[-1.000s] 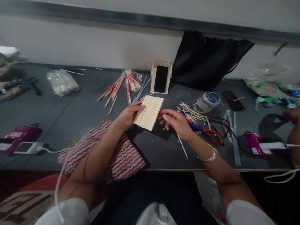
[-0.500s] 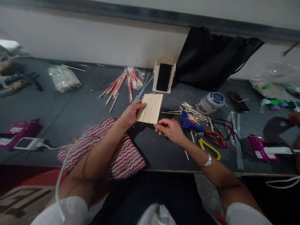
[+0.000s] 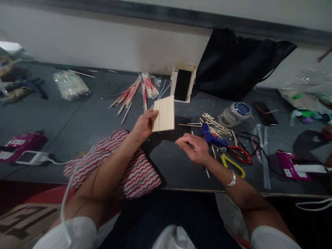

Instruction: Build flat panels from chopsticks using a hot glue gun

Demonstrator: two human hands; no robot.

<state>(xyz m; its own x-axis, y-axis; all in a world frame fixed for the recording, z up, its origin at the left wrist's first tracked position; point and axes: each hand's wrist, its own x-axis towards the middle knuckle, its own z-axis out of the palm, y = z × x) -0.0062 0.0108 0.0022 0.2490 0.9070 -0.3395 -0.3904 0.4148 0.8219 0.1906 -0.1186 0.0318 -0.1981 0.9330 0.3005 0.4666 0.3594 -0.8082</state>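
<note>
A flat panel of pale sticks side by side (image 3: 164, 114) is held up over the dark table (image 3: 103, 114) by my left hand (image 3: 144, 125), its thumb on the panel's left edge. My right hand (image 3: 195, 148) hovers to the lower right, apart from the panel. Its thumb and fingers are pressed together, and whatever may be between them is too small to name. Just beyond it lie a blue glue gun (image 3: 213, 137), loose short sticks (image 3: 214, 123), and scissors with red (image 3: 240, 154) and yellow (image 3: 233, 166) handles.
Behind stand a phone (image 3: 183, 85) on a stick-built holder and a black bag (image 3: 233, 65). A jar with a blue lid (image 3: 234, 114) is at the right. Wrapped stick bundles (image 3: 129, 93) lie left of centre, a striped cloth (image 3: 114, 162) nearer. Another person's hand shows at the right edge.
My right hand has let go of the panel's lower right corner and moved right and down. The panel has turned and risen slightly in my left hand.
</note>
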